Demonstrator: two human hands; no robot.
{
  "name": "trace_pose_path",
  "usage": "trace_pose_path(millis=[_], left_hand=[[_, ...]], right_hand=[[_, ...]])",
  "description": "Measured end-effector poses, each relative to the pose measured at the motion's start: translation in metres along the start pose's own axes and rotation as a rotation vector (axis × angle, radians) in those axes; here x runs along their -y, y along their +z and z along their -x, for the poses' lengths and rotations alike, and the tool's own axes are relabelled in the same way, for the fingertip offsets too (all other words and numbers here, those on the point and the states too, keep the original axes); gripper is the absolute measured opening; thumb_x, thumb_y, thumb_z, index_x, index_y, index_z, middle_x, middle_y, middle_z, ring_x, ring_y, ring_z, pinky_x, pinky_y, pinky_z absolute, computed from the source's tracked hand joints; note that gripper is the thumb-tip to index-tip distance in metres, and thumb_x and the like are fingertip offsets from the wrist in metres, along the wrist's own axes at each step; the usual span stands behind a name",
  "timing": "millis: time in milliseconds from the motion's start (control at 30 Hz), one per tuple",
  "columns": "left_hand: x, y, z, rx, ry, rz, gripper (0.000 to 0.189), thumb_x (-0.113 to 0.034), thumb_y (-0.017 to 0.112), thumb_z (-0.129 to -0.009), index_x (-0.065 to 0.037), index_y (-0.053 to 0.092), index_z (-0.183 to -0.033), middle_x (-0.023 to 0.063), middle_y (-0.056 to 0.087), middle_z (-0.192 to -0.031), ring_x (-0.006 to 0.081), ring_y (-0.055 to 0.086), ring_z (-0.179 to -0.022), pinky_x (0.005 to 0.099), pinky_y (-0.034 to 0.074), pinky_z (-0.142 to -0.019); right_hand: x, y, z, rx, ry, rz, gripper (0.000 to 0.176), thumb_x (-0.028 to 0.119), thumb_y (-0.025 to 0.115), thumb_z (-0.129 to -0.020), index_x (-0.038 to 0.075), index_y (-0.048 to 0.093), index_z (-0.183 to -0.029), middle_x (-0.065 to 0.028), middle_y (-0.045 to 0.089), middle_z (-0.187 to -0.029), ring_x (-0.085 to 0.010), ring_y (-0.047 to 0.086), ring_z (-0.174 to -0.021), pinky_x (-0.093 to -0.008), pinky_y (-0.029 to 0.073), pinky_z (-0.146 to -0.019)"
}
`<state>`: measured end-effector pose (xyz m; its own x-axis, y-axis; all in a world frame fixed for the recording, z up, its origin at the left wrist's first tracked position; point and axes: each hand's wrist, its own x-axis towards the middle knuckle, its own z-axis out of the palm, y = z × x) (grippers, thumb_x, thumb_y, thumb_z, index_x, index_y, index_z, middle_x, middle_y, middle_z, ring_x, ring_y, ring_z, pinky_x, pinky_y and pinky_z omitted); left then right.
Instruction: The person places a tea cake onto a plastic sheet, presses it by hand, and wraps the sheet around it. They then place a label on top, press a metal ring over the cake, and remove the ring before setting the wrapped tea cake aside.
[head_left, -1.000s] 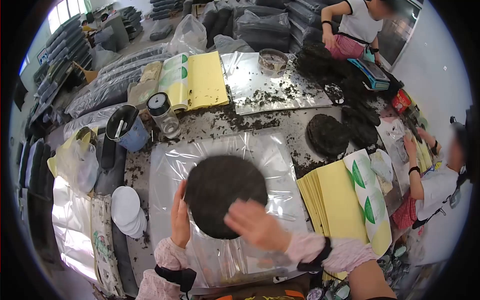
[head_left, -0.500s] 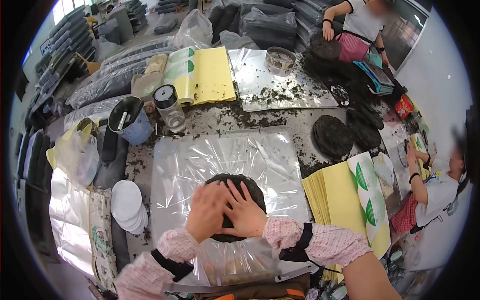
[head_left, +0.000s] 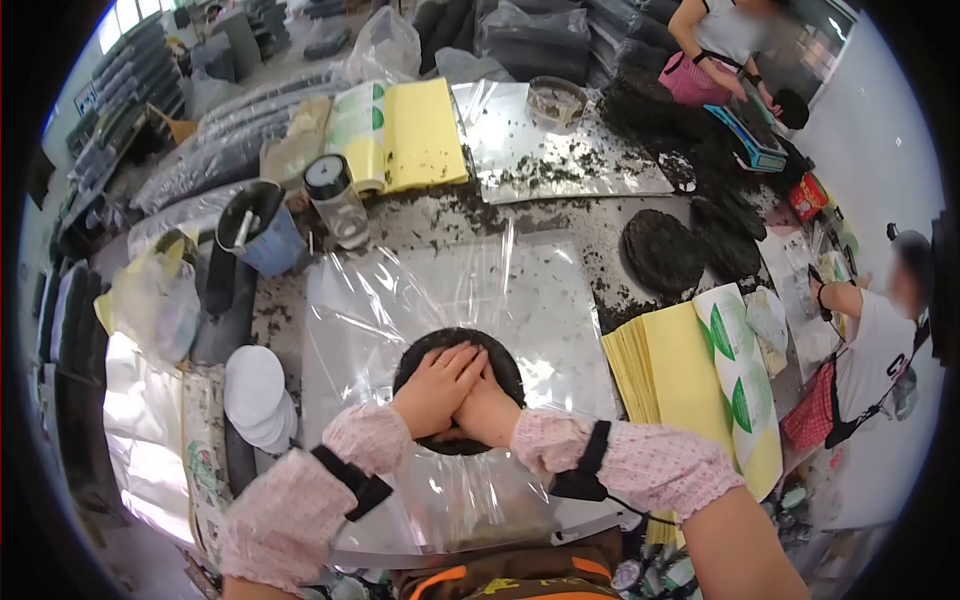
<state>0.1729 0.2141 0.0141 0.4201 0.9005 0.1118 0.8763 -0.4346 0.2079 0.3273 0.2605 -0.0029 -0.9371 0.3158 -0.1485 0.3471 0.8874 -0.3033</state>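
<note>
A round dark cake of what looks like pressed tea leaves (head_left: 508,352) lies on clear plastic film (head_left: 370,310) over a pale board (head_left: 553,262). My left hand (head_left: 438,388) lies flat with its fingers across my right hand (head_left: 488,408). Both press down on the middle of the cake, fingers straight and close together. Part of my right hand's fingers is covered by the left. Neither hand is wrapped round anything. The cake's dark rim shows all about the hands.
White paper discs (head_left: 262,395) lie at left, near a blue bucket (head_left: 272,245) and a lidded jar (head_left: 340,205). Yellow paper sheets (head_left: 670,370) are stacked at right. Beyond them lie more dark cakes (head_left: 660,252). Two people work along the table's right side.
My left hand has settled over the right, whose spread fingers have drawn together. The film's back edge now stands up in folds. The person at far right has leaned back and away.
</note>
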Motion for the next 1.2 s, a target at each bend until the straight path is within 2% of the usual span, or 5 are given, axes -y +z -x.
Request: trace_pose_path(millis=[233,333,567,700,1200], left_hand=[[-0.040,-0.075,0.141,-0.939,-0.988,0.310,0.026,-0.008,0.079,-0.077,-0.003,0.069,-0.100,0.0182,0.065,-0.106,0.0357,0.058,-0.099,0.0429,0.046,-0.091],[-0.009,-0.007,0.213,-0.090,-0.667,0.278,0.024,-0.014,0.081,-0.077,-0.003,0.069,-0.094,0.0173,0.064,-0.105,0.0332,0.057,-0.100,0.0404,0.044,-0.091],[-0.014,-0.084,0.173,-0.901,-0.716,0.987,0.008,-0.006,0.063,-0.091,0.001,0.064,-0.091,0.0094,0.062,-0.099,0.0220,0.060,-0.091,0.0356,0.047,-0.085],[0.004,0.030,0.197,-0.557,-0.512,0.017,0.069,-0.033,0.091,-0.066,-0.005,0.061,-0.122,0.0166,0.066,-0.114,0.0340,0.064,-0.108,0.0427,0.050,-0.094],[-0.054,0.004,0.047,-0.652,-0.620,0.474,0.046,-0.015,0.082,-0.070,-0.006,0.060,-0.109,0.0137,0.060,-0.107,0.0329,0.057,-0.111,0.0465,0.031,-0.112]], right_hand=[[-0.024,-0.083,0.140,-0.900,0.415,0.082,0.070,0.026,0.084,-0.076,-0.002,0.055,-0.134,-0.0220,0.061,-0.128,-0.0324,0.063,-0.114,-0.0428,0.051,-0.091],[-0.038,-0.081,0.175,0.025,0.762,-0.722,0.080,0.024,0.082,-0.081,-0.006,0.044,-0.145,-0.0154,0.072,-0.101,-0.0236,0.070,-0.094,-0.0393,0.055,-0.084],[-0.066,-0.130,0.194,-0.885,0.148,-1.581,0.061,0.009,0.074,-0.089,0.000,0.049,-0.143,-0.0094,0.074,-0.091,-0.0167,0.071,-0.082,-0.0320,0.056,-0.082],[-0.125,-0.023,0.177,-0.519,0.590,-0.260,0.078,0.012,0.082,-0.082,-0.002,0.043,-0.148,-0.0157,0.060,-0.137,-0.0220,0.059,-0.123,-0.0357,0.051,-0.101],[-0.002,-0.018,0.034,-0.909,0.021,-0.529,0.073,0.010,0.079,-0.075,0.003,0.048,-0.140,-0.0189,0.053,-0.138,-0.0384,0.055,-0.121,-0.0446,0.044,-0.106]])
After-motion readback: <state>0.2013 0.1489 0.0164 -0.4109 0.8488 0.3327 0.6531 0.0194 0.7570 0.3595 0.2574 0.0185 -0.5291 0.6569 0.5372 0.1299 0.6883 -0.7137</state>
